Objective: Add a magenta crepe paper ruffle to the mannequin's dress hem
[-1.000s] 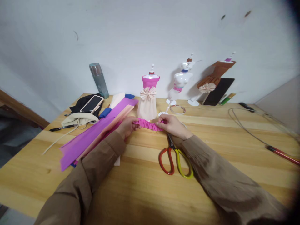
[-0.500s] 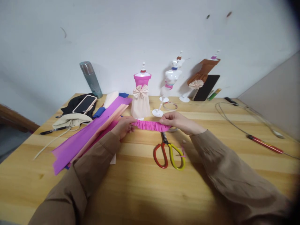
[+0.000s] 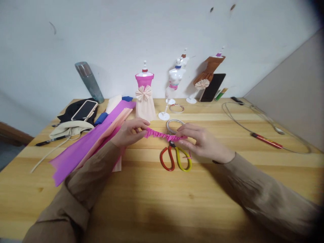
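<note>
Pink ruffled strip [image 3: 159,134] held just above the wooden table [image 3: 141,202], spanning the gap between the two hands; narrow, sagging slightly at the middle, its lower edge frilled in small uneven gathers; colour a strong magenta.

Left hand [image 3: 130,131] pinching one end between thumb and fingers; right hand [image 3: 202,141] grasping the other end, thumb below, fingers above; both sleeves brown, creased cloth.

Table top pale, banded wood grain; scissors [image 3: 172,145] lying near the strip, one handle loop red, the other yellow, blades hidden from view behind strip and right hand; a thin pink scrap [image 3: 188,156] across the yellow loop; tape roll [image 3: 168,126] behind the strip, partly covered by the right hand.

Left side: long purple sheet [image 3: 83,148], creased, over peach and pink ones, partly hidden by the left forearm; phone [image 3: 84,110] on black cloth [image 3: 66,113].

Behind: small dress form [image 3: 144,108], pink top, sheer pale skirt, pleated fan-like bow [image 3: 144,93]; bare white form [image 3: 176,78], glossy; brown-dressed form [image 3: 209,69], tilted.
</note>
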A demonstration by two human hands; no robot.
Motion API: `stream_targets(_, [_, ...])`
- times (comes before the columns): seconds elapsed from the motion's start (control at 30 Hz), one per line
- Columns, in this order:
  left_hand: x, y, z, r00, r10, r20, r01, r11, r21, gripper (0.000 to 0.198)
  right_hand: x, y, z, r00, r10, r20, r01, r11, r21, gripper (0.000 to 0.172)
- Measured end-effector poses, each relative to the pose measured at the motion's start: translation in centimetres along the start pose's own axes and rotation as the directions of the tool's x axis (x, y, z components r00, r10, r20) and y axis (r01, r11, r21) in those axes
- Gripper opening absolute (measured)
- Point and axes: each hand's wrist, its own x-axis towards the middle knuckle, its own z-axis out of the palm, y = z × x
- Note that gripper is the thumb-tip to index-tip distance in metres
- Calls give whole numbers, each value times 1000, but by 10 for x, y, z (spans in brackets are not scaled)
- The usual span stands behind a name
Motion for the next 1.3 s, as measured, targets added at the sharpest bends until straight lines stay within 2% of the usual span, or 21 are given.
stream_targets(0.1, [-11, 7, 5, 1000, 0, -9, 0, 1000, -29, 10, -7, -3, 2, 991, 72, -116, -69, 997, 28, 14])
stream_targets(0.17, [-17, 9, 13, 995, -80, -66, 76, 995, -68, 6, -9, -7, 5, 970, 199, -141, -181, 975, 131, 18])
stream_targets(0.3, [-27, 10, 29, 954, -265, -140, 242, 956, -164, 9, -10, -12, 17, 889, 454, -61, -389, 819, 422, 27])
stream_targets(0.37, [-32, 12, 33, 940, -264, -216, 240, 962, -134, 11, -12, -12, 25, 849, 528, -5, -444, 719, 535, 29])
stream_targets(0.43, [-38, 19, 35, 945, -132, -299, 137, 991, -5, 13, -14, -11, 33, 815, 576, 66, -483, 611, 627, 32])
stream_targets(0.47, [-42, 24, 35, 953, -11, -304, 44, 994, 101, 15, -15, -10, 36, 799, 593, 104, -499, 555, 666, 33])
stream_targets(0.53, [-51, 37, 36, 945, 245, -216, -171, 935, 311, 15, -16, -10, 39, 773, 609, 179, -522, 449, 726, 36])
stream_targets(0.57, [-55, 44, 37, 924, 358, -134, -283, 877, 388, 14, -16, -10, 40, 767, 606, 210, -526, 407, 746, 37])
stream_targets(0.6, [-59, 50, 38, 875, 478, -73, -403, 803, 439, 14, -15, -11, 41, 766, 599, 235, -528, 377, 761, 39])
stream_targets(0.67, [-66, 60, 41, 796, 602, 60, -541, 664, 516, 13, -12, -13, 43, 772, 579, 260, -524, 350, 776, 42])
stream_targets(0.77, [-73, 69, 46, 717, 672, 187, -636, 519, 571, 15, -5, -15, 45, 786, 553, 275, -526, 364, 769, 45])
stream_targets(0.87, [-77, 76, 47, 686, 668, 289, -683, 453, 573, 23, 2, -17, 47, 807, 525, 270, -529, 438, 727, 47])
stream_targets(0.97, [-79, 85, 46, 686, 646, 335, -695, 447, 564, 27, 9, -17, 46, 853, 477, 212, -499, 625, 600, 48])
stream_targets(1.07, [-82, 96, 45, 702, 621, 347, -687, 463, 560, 28, 20, -12, 44, 898, 427, 105, -432, 811, 394, 38])
stream_targets(1.17, [-83, 103, 47, 711, 595, 375, -686, 470, 555, 28, 43, 0, 40, 919, 392, -47, -354, 871, 339, 21])
stream_targets(1.23, [-84, 105, 49, 709, 584, 396, -692, 465, 553, 28, 66, 9, 37, 918, 362, -164, -284, 886, 368, 29])
stream_targets(1.3, [-84, 104, 51, 705, 580, 408, -695, 450, 561, 27, 92, 16, 32, 919, 296, -261, -191, 912, 362, 48])
